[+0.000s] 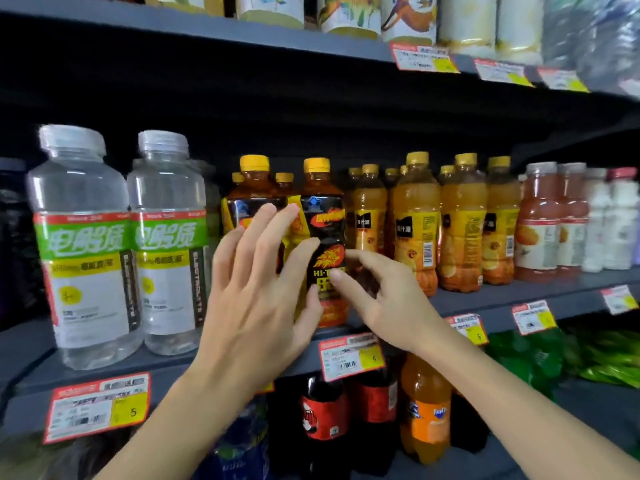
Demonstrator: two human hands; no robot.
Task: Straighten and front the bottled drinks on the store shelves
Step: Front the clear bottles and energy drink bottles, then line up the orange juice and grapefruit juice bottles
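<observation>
A dark energy drink bottle [327, 216] with a yellow cap and a black and red label stands at the front of the middle shelf [207, 370]. My right hand [384, 296] pinches its lower right side, thumb on the label. My left hand [256, 296] is spread flat: its fingers lie across a second energy drink bottle [254, 188] just to the left, and its thumb rests against the front bottle. More of these bottles stand behind. Orange juice bottles [415, 230] line up close on the right.
Two large clear electrolyte water bottles [86, 254] stand at the left. Pink juice bottles [540, 230] and white bottles [620, 223] are at the far right. Below are cola [323, 417], Fanta [426, 410] and green packets [540, 355]. Price tags [351, 355] hang on the shelf edges.
</observation>
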